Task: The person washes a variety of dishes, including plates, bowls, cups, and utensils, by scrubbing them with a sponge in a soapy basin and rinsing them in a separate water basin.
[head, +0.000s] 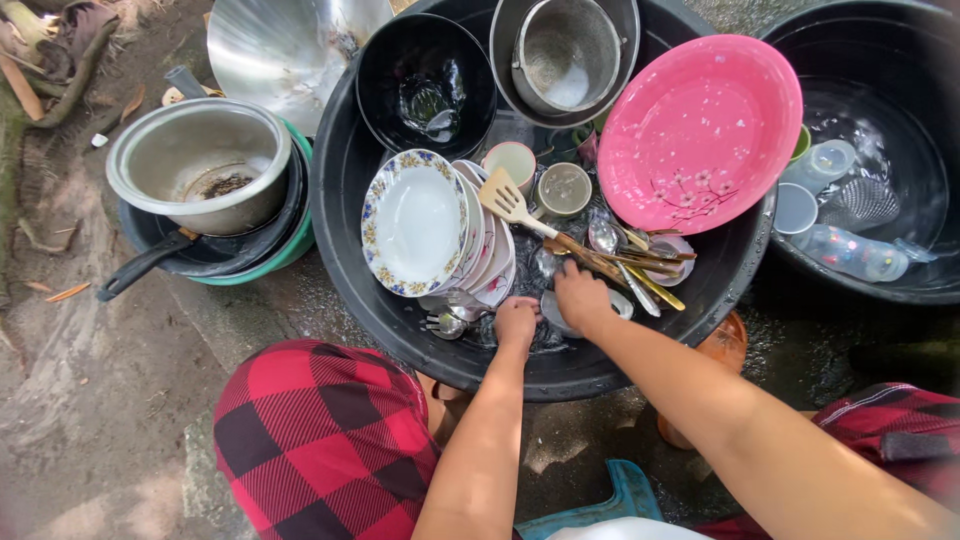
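Both hands reach down into the big black plastic basin of wet dishes. Left hand is curled closed near the basin's front rim, just beside a few steel forks; what it grips, if anything, I cannot tell. Right hand lies palm-down, close to the left, fingers bent over a small round steel lid or saucer in the water; whether it clamps it I cannot tell.

Just beyond the right hand lies a bundle of spoons and gold-toned cutlery with a pale slotted spatula. Left of that, a stack of white plates with blue floral rims leans on edge. A large pink plastic plate rests against the far right rim. Outside, left, a steel pot sits on a black pan.
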